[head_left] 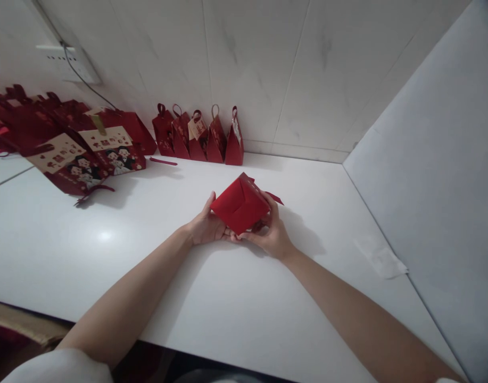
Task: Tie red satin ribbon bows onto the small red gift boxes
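Note:
A small red box (240,205) is held above the white table, its plain folded face turned up toward me, and a dark red ribbon sticks out behind it on the right. My left hand (209,226) supports it from the left and below, thumb raised at its left corner and fingers curled beneath. My right hand (272,231) grips the right side, with the thumb at the lower corner and fingers along the upper right edge. Part of the fingers of both hands is hidden behind the box.
Small red boxes with loop handles (215,139) stand in a row by the wall. Larger printed red boxes (118,151) crowd the left. A loose ribbon (164,161), a white table (156,213), a clear film piece (383,258) and a wall socket (70,64) are visible.

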The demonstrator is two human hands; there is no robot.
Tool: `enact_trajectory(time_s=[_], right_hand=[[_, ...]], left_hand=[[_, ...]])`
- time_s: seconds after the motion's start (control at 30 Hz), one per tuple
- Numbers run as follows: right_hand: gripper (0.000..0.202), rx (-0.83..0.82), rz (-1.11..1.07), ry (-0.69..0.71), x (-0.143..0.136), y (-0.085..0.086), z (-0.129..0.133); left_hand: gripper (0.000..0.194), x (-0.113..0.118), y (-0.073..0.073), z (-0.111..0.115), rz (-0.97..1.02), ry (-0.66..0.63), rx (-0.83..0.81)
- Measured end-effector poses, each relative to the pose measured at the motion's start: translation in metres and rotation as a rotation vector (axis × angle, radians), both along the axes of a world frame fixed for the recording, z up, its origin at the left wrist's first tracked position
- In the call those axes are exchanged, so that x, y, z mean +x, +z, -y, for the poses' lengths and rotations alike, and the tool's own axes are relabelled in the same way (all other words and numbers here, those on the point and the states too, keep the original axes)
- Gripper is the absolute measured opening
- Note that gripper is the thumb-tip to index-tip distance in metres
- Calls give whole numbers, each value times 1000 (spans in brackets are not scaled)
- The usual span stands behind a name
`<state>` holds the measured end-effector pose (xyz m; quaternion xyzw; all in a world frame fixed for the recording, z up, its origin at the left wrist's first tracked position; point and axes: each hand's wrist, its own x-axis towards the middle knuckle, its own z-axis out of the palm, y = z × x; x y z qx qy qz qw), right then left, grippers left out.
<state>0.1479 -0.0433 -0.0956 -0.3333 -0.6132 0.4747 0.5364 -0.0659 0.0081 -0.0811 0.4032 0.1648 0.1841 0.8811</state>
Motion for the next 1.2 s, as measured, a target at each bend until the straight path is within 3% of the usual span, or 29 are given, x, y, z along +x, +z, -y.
enact_trajectory(time_s=[0.67,1.0,1.2], right_hand=[[107,-31,95,50,3,10,6],[90,39,40,-14,1,4,0],[98,-35,69,-34,2,-1,-4]], left_hand=[[91,-3,1,2,9,39,138],[85,-1,0,1,-60,60,109],[77,2,-8,4,-32,205,227]])
